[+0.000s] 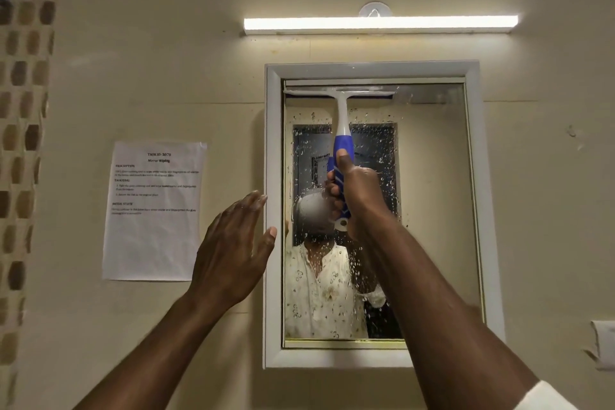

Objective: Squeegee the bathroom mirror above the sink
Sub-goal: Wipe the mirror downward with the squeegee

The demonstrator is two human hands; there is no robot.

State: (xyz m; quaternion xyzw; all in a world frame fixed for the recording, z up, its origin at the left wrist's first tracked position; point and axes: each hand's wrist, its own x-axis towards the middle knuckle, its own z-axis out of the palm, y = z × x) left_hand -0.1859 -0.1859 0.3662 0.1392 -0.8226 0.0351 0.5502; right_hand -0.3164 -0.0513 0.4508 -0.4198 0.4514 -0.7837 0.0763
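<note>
While droplets cover the mirror (429, 210), a strip light (379, 24) glows.

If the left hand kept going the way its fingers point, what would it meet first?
Probably the mirror's white frame: the open left hand has its fingertips at the frame's left edge, though depth is unclear.

Right hand (352, 196) raised, fingers (332, 191) curled tight (thumb up); left hand (233, 253) spread flat.
</note>
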